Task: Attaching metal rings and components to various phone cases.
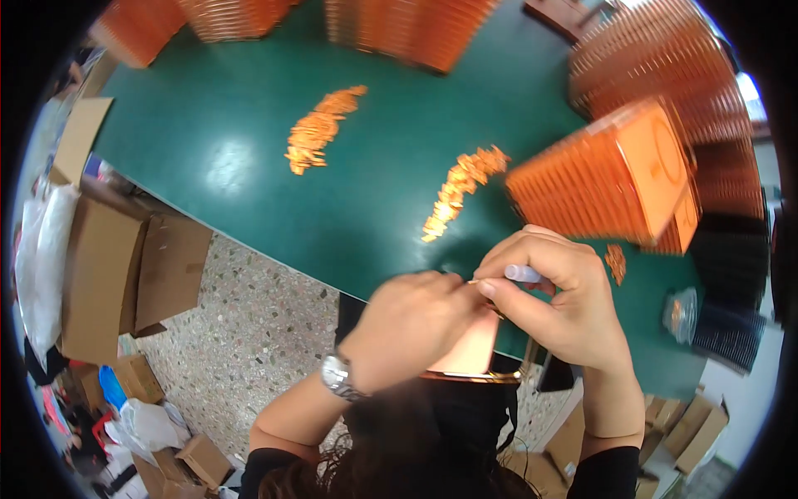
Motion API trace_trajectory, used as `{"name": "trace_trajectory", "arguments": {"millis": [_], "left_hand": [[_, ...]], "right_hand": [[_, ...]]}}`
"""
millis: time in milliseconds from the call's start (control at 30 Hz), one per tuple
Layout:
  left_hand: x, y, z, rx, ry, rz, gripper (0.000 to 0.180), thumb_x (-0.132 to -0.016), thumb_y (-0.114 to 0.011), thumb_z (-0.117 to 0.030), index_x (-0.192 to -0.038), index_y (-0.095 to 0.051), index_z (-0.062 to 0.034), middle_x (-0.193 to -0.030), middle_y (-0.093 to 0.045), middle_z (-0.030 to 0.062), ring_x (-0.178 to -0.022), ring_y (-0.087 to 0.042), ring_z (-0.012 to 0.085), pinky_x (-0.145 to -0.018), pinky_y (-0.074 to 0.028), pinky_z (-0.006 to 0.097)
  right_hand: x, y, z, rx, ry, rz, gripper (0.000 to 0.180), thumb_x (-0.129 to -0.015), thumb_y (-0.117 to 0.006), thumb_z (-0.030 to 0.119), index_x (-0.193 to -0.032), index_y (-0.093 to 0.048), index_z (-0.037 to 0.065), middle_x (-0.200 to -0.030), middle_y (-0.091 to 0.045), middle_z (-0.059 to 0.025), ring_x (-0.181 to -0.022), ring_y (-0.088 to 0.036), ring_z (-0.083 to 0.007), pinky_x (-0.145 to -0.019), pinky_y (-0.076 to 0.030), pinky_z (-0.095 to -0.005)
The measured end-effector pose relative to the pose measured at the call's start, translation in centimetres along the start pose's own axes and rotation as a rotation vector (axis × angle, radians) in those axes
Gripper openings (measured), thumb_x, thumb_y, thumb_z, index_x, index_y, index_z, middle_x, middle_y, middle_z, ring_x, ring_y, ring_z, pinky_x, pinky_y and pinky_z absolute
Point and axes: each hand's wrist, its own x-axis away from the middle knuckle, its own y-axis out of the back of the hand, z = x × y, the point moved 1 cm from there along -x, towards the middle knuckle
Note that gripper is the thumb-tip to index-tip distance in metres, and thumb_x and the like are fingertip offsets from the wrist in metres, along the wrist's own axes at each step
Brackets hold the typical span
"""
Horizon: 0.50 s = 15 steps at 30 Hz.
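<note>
Just past the table's near edge, my left hand [411, 324], with a watch on the wrist, is closed around a flat orange phone case [472, 351] with a shiny copper-coloured rim. My right hand [561, 303] meets it at the case's upper end, thumb and forefinger pinched together. What lies between those fingertips is too small to make out. Tucked in the right hand's curled fingers is a whitish, pen-like tube [522, 273]. Two loose rows of small orange pieces, one farther [320, 129] and one nearer [461, 193], lie on the table beyond my hands.
A stack of orange cases [594, 179] stands right of my hands, with taller stacks [657, 58] behind. More stacks [407, 29] line the far side of the green table [249, 108]. A small orange heap [615, 264] and clear container [680, 316] sit right. Cardboard boxes [104, 279] stand left.
</note>
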Motion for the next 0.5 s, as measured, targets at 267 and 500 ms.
{"name": "trace_trajectory", "arguments": {"millis": [267, 500], "left_hand": [[-1.8, -0.8, -2.6, 0.085, 0.249, 0.225, 0.011, -0.099, -0.066, -0.015, -0.099, -0.066, -0.0037, -0.086, -0.069, 0.0161, -0.081, -0.069, 0.0383, -0.072, -0.054, 0.047], [-2.8, -1.6, -3.6, 0.194, 0.357, 0.260, 0.013, -0.099, -0.062, -0.012, -0.104, -0.064, -0.0011, -0.094, -0.072, 0.0242, -0.090, -0.069, 0.0459, -0.075, -0.054, 0.052]], "right_hand": [[7.0, 3.0, -4.3, 0.052, -0.047, -0.053, 0.006, -0.086, -0.077, 0.002, -0.091, -0.074, 0.004, -0.097, -0.074, -0.0041, -0.085, -0.059, -0.0166, -0.076, -0.047, -0.0305], [8.1, 1.2, -6.5, 0.291, 0.131, -0.140, 0.012, -0.082, -0.077, 0.000, -0.093, -0.074, 0.004, -0.101, -0.067, -0.0076, -0.091, -0.059, -0.0263, -0.078, -0.051, -0.0372]]}}
